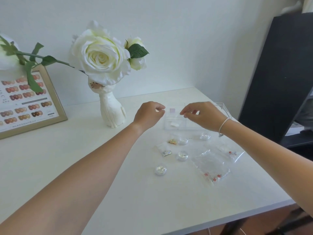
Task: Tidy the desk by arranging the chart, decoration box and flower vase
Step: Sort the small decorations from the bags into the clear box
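Note:
A framed nail-colour chart (30, 106) leans against the wall at the far left of the white desk. Beside it stands a white cat-shaped vase (111, 112) holding large white roses (101, 56). The clear decoration box (177, 126) sits right of the vase with its lid (223, 107) swung open, and small pale items lie in its compartments. My left hand (149, 114) and my right hand (203, 116) hover just over the box. Each pinches an end of what looks like a small clear bag (171, 110) with a pink square in it.
Loose items lie in front of the box: several small round glitter jars (182, 155), little sachets (165, 149) and larger clear bags (211, 165) with red beads. A black cabinet (279, 73) stands at the right. The desk's front edge (220, 223) runs diagonally at the lower right.

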Demonstrator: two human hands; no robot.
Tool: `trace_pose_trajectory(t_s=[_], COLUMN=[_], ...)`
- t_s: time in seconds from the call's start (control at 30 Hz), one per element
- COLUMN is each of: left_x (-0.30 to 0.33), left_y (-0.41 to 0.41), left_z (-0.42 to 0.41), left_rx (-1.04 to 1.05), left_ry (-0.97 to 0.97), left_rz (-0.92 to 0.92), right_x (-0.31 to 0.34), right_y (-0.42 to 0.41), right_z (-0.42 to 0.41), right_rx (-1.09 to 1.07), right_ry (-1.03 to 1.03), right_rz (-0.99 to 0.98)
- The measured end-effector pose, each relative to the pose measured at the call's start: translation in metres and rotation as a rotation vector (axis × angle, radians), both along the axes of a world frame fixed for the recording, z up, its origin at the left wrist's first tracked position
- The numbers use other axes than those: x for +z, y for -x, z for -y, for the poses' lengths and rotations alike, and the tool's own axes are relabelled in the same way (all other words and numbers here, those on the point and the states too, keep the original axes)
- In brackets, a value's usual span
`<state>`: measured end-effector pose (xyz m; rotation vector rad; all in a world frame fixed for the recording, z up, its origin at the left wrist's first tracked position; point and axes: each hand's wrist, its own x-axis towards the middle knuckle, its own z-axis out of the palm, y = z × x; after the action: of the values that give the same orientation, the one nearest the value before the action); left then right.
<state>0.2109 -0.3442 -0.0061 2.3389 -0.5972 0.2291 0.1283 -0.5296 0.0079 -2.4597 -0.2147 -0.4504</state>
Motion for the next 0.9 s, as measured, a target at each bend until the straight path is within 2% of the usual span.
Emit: trace_pose_trajectory(t_s=[0.2, 0.37, 0.6, 0.73, 0.9], left_x=[-0.024, -0.037, -0.039, -0.040, -0.043], left_y=[0.023, 0.051, 0.063, 0.061, 0.060], left_z=[-0.040, -0.048, -0.041, -0.041, -0.043], left_rx=[-0.041, -0.144, -0.183, -0.179, -0.160], left_ry=[0.038, -0.098, -0.257, -0.238, -0.171], left_rz=[-0.070, -0.200, -0.184, -0.191, -0.217], right_x=[-0.027, -0.040, -0.039, -0.037, -0.043], right_y=[0.001, -0.001, -0.003, -0.005, -0.005], right_z=[-0.023, -0.036, -0.044, -0.048, -0.050], right_rx=[0.061, -0.022, -0.100, -0.096, -0.108], right_ry=[0.188, 0.357, 0.321, 0.243, 0.146], right_rz=[-0.218, -0.290, -0.336, -0.364, -0.298])
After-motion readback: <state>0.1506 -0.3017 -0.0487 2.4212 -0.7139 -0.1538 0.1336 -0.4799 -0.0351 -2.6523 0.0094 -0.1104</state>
